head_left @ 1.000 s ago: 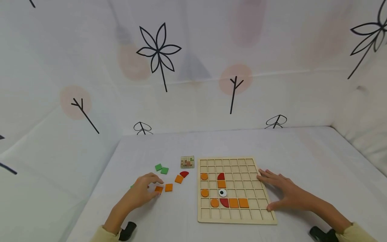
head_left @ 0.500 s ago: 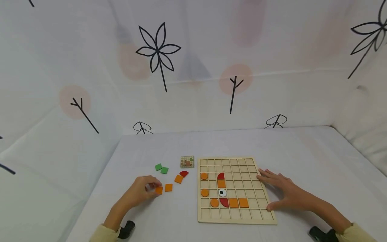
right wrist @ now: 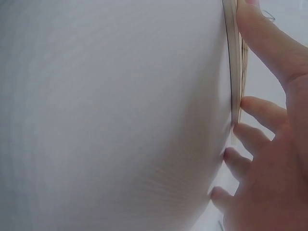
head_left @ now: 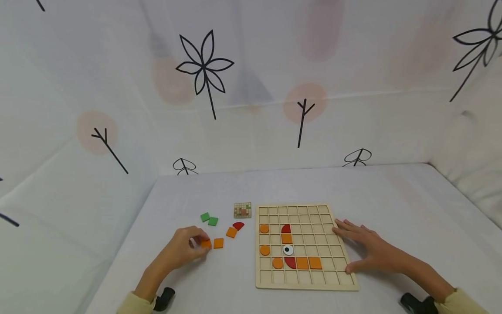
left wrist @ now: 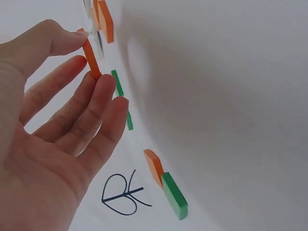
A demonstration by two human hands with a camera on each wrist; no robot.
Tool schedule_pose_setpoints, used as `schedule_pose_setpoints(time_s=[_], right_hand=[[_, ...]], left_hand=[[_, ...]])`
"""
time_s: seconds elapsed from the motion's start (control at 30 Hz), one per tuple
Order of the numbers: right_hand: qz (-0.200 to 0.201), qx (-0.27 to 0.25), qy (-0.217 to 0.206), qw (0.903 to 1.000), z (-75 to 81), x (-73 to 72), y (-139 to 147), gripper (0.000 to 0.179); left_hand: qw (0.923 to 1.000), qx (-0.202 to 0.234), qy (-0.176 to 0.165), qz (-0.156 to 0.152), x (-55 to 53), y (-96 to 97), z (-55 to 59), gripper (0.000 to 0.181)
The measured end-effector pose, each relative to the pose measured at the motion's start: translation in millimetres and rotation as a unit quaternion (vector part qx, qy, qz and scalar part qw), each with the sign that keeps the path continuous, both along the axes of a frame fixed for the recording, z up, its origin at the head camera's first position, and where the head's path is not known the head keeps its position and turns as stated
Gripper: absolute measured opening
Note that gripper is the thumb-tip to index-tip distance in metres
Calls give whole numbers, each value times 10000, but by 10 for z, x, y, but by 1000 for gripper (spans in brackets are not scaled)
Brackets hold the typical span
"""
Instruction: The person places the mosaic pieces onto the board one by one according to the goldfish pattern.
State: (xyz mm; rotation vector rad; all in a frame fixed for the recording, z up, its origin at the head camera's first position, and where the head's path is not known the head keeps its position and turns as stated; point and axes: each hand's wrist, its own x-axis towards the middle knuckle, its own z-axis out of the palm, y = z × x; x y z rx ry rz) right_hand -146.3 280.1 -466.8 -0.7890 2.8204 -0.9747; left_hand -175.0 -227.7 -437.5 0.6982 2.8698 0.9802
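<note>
Left of the gridded wooden board (head_left: pixel 274 279), my left hand (head_left: pixel 182 247) pinches an orange square tile (left wrist: pixel 90 58) between thumb and fingers. Another orange square tile (head_left: pixel 218 243) lies just to its right on the white cloth. My right hand (head_left: pixel 368 252) rests at the board's right edge with fingers spread; thumb and fingertips touch the rim (right wrist: pixel 234 67). Orange discs (head_left: pixel 265 250), red quarter pieces (head_left: pixel 290 262), orange squares (head_left: pixel 315 263) and an eye piece (head_left: pixel 288 250) sit in the board's cells.
Near the board lie an orange square (head_left: pixel 231 232), a red piece (head_left: pixel 238 226) and two green tiles (head_left: pixel 213 221). A small patterned card (head_left: pixel 242 210) lies by the board's far-left corner. The left wrist view also shows another green tile (left wrist: pixel 174 196) and an orange one (left wrist: pixel 154 166).
My left hand has closed its fingers on the orange square tile and shifted it slightly. The right hand and the board have stayed in place.
</note>
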Motion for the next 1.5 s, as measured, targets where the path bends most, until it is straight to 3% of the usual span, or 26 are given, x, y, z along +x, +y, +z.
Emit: schedule_pose_setpoints(time_s=[0.43, 0.9, 1.3, 1.5], right_hand=[[-44, 14, -56, 10000, 3, -7, -9, 94], [-57, 60, -38, 10000, -12, -3, -8, 95], [-141, 150, -258, 9995, 36, 1, -16, 97], [-110, 90, -209, 9997, 50, 4, -22, 96]], left_hand=[[9967, 368, 502, -529, 54, 273, 145, 17], [9957, 323, 190, -846, 53, 675, 295, 17], [9892, 339, -10, -1428, 31, 1104, 269, 17], [9824, 361, 267, -1814, 10, 1296, 250, 15]])
